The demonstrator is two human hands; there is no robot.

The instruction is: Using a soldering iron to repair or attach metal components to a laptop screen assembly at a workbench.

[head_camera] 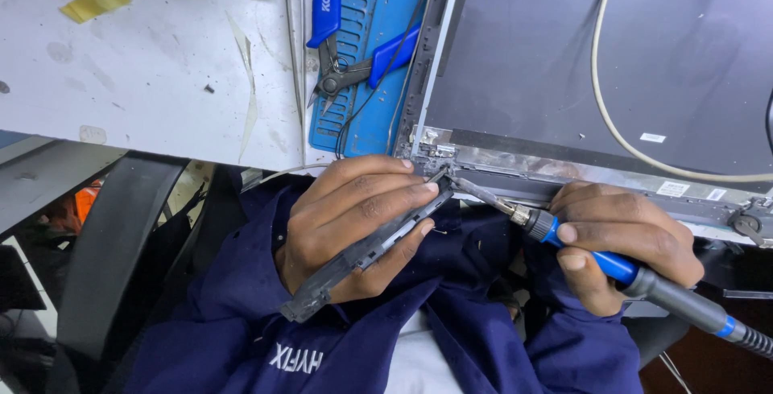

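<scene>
My left hand (354,221) grips a long dark plastic strip (322,285) that slants from lower left up to the corner of a dark laptop lid panel (564,56). My right hand (624,237) holds a soldering iron with a blue and black handle (620,267). Its thin metal tip (475,190) points left and meets the upper end of the strip, beside the silver hinge bracket (431,146) at the panel's near-left corner.
Blue-handled cutting pliers (338,48) lie on a blue mat (378,64) left of the panel. A cream cable (612,120) curves over the panel. Another hinge (749,221) sits at the right. A white bench top (145,72) spreads left; a black chair arm (105,257) stands below it.
</scene>
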